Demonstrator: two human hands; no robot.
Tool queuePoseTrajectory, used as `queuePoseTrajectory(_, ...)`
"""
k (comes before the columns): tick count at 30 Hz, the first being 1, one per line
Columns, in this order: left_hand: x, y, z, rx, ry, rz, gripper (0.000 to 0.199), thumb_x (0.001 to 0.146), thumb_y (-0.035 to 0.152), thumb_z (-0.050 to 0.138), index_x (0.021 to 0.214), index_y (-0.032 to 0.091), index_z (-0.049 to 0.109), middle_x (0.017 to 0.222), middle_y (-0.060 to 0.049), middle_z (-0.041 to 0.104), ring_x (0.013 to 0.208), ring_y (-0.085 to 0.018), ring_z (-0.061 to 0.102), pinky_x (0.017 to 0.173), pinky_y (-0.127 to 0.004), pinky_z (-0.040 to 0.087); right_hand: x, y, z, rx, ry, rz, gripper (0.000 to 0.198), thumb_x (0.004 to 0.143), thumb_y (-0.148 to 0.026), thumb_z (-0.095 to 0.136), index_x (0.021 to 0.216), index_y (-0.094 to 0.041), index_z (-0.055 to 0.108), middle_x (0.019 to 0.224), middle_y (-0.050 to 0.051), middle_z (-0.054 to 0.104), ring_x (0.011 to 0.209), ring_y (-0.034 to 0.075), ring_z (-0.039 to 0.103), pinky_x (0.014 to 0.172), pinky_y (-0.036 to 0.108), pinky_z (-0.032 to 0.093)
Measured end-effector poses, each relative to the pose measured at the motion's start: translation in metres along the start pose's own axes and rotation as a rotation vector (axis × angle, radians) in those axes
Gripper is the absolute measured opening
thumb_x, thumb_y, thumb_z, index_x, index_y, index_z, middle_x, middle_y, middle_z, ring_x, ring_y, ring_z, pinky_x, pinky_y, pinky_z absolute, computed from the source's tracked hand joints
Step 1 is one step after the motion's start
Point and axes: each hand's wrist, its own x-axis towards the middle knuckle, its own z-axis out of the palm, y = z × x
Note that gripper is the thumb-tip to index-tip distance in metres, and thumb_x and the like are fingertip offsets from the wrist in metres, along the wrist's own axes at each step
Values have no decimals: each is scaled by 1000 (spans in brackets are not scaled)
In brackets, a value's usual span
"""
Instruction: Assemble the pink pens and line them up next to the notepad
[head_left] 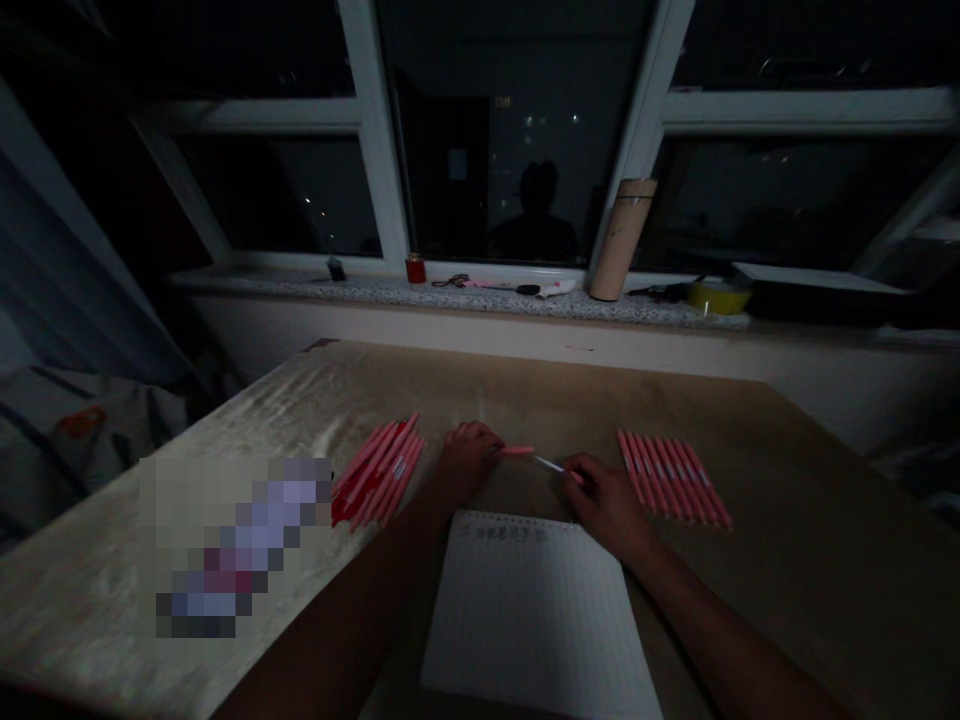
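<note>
Above the notepad, my left hand (471,450) is closed on a pink pen cap or barrel piece (517,450), which points right. My right hand (604,495) pinches a pink pen (576,477), whose slim pale front part (550,464) reaches toward the pink piece. The two parts lie nearly end to end; whether they touch is hard to tell. Left of my left hand is a loose pile of pink pens (390,470) with red among them. Right of my right hand, several pink pens (673,478) lie side by side in a slanted row.
A lined notepad (536,615) with some writing at its top lies between my forearms. A blurred-out item (247,540) is at the table's left. On the sill (337,290) stand a tall tan cylinder (622,240), a small red jar (415,268) and a yellow tape roll (718,296).
</note>
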Motion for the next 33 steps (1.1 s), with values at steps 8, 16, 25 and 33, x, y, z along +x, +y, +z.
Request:
queuePoseTrajectory(8,0,-3,4,-6,15,5,25,87,37,47,91,21,66,97,-5,58,97,-21,48,86,-37,32,1,-3,-2,7,-11,14,15,81,-25,44,77,-20,57,70,1,59,65,16,55,58,24,39)
queuePoseTrajectory(16,-2,2,-3,-92,75,38,25,88,34,45,97,18,63,99,-7,59,98,-20,49,89,-37,34,0,-2,-2,-4,-17,-27,16,81,-25,43,79,-19,58,71,2,60,66,16,56,58,25,40)
queuePoseTrajectory(25,-8,22,-16,-265,22,241,28,84,36,51,106,23,63,93,-6,58,94,-19,51,87,-34,38,0,-2,-2,-83,-59,-72,15,82,-25,44,80,-20,58,78,3,61,73,17,57,66,27,40)
queuePoseTrajectory(33,-5,19,-13,-268,-46,244,28,87,34,46,103,22,65,87,-6,60,88,-18,52,84,-33,38,1,-2,-2,-136,-95,-87,14,81,-23,44,79,-20,57,80,3,60,74,17,56,67,28,40)
